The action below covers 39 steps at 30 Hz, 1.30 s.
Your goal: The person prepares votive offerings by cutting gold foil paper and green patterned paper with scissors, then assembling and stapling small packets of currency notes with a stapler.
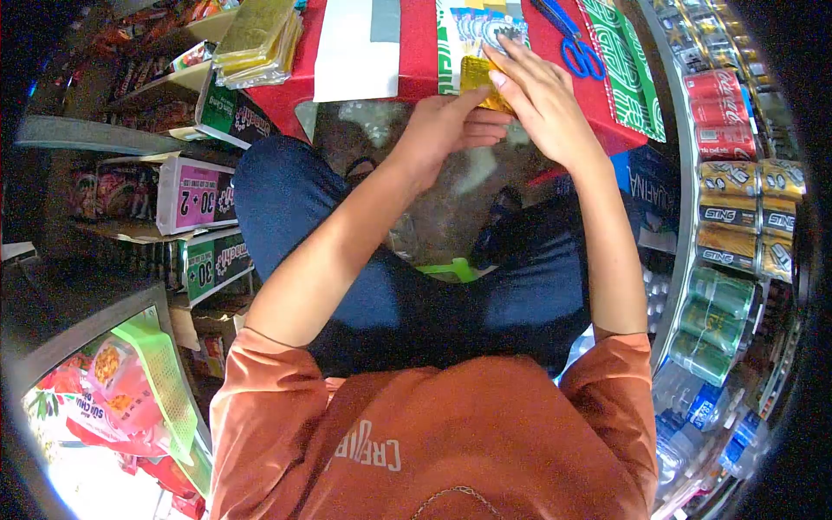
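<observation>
A small shiny gold packet (pixel 475 74) lies at the near edge of the red-covered table, between my two hands. My left hand (pixel 451 124) is closed on its lower edge, thumb on top and the other fingers curled beneath. From the right, my right hand (pixel 539 97) lies over the packet, its fingers stretched out toward the far left and covering part of it. Just beyond, a fan of blue-and-white printed slips (pixel 485 26) rests on the table, partly under the right fingertips.
Blue-handled scissors (pixel 582 59) lie right of the hands. A stack of gold packets (pixel 256 43) sits at the table's left, beside a white strip (pixel 357 50). Shelved drink cans (pixel 721 117) line the right; boxed snacks (pixel 198 195) stand on the left. My knees are below the table edge.
</observation>
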Tool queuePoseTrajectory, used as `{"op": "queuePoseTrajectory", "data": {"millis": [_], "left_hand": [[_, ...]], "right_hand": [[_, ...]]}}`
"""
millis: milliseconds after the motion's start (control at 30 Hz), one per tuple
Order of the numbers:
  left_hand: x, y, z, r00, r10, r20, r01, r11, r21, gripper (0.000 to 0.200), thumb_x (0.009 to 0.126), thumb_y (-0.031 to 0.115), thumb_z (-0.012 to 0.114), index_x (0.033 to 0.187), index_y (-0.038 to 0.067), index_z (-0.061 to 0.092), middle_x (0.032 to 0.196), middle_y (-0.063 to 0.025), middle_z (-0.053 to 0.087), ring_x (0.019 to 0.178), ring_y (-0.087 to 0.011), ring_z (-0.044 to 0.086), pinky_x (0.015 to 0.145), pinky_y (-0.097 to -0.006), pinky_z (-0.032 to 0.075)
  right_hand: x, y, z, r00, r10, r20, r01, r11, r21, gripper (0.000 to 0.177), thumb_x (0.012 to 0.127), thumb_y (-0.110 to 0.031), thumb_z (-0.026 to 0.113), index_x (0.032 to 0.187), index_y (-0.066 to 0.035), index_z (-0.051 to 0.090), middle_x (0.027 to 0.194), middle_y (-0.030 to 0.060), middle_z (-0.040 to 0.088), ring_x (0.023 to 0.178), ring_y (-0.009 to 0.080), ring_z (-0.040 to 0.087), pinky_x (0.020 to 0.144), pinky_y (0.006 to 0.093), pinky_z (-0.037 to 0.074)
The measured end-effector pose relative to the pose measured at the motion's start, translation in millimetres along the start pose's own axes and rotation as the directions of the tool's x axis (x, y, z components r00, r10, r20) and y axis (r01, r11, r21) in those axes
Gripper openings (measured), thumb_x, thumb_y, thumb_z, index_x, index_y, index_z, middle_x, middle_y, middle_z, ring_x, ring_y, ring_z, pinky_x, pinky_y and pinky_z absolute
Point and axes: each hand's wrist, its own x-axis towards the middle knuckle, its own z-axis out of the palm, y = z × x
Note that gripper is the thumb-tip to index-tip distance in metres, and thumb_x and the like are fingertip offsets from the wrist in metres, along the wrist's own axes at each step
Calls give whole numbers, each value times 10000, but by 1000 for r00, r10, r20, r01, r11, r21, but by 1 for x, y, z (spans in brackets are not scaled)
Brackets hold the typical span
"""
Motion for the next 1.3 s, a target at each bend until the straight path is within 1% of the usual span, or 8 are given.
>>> {"op": "queuePoseTrajectory", "data": {"millis": [300, 667, 900, 933, 1033, 1167, 1200, 1300], "left_hand": [[1, -3, 5, 1000, 12, -22, -12, 999, -33, 450, 1055, 332, 532, 1217, -79, 617, 1140, -241, 715, 1023, -291, 728, 941, -381, 580], [-2, 4, 7, 999, 2, -48, -3, 1000, -18, 435, 1058, 360, 528, 1243, -14, 652, 1111, -234, 727, 1001, -262, 733, 909, -351, 583], [6, -3, 4, 999, -6, -53, 4, 1000, -21, 473, 1035, 354, 580, 1143, -100, 657, 1039, -222, 742, 911, -251, 745, 859, -339, 597], [6, -4, 4, 998, -1, -61, 0, 1000, -24, 475, 1032, 352, 586, 1129, -108, 657, 1027, -220, 743, 898, -250, 746, 851, -340, 600], [5, -6, 6, 998, 2, -68, -5, 999, -47, 465, 1032, 345, 587, 1109, -107, 661, 1009, -216, 744, 883, -250, 747, 838, -343, 605], [2, 0, 9, 996, -5, -91, 1, 999, -47, 444, 1037, 335, 579, 1106, -96, 662, 997, -212, 743, 887, -250, 748, 837, -343, 608], [2, 0, 9, 996, -2, -93, -3, 999, -52, 442, 1037, 334, 578, 1103, -95, 661, 1002, -213, 743, 891, -249, 748, 841, -345, 607], [1, -2, 8, 995, -3, -100, -4, 998, -68, 432, 1034, 335, 581, 1099, -84, 662, 998, -203, 744, 881, -240, 746, 836, -343, 604]], "right_hand": [[27, 9, -4, 998, -52, -45, 48, 995, -86, 480, 1074, -410, 410, 1476, -184, 542, 1544, 123, 482, 1444, 285, 415, 1171, 438, 256], [36, 7, 14, 998, -27, 55, 31, 998, -63, 591, 1064, -547, 321, 1514, -205, 496, 1574, 194, 422, 1472, 343, 378, 1196, 502, 235], [45, 8, -4, 993, 32, 118, -27, 999, -39, 561, 1078, -500, 314, 1519, -206, 497, 1583, 161, 420, 1478, 316, 366, 1199, 459, 224], [50, 8, -7, 999, 3, 44, -2, 1000, -23, 503, 1075, -453, 376, 1458, -186, 564, 1512, 156, 506, 1419, 313, 444, 1175, 451, 267], [68, -4, -31, 986, 103, 134, -110, 993, 45, 537, 1075, -415, 403, 1469, -72, 527, 1538, 204, 461, 1436, 341, 409, 1181, 463, 252], [71, -12, -29, 991, 9, 130, -18, 997, 71, 524, 1077, -407, 388, 1419, -49, 560, 1469, 208, 519, 1400, 364, 431, 1170, 474, 259], [71, -8, -22, 996, -37, 80, 41, 998, -44, 462, 1075, -345, 452, 1390, -30, 574, 1427, 203, 553, 1344, 322, 496, 1126, 440, 343], [60, 1, -16, 994, -97, -49, 94, 994, -55, 389, 1048, -351, 488, 1333, -145, 656, 1384, 129, 619, 1321, 308, 541, 1130, 442, 327]]}}
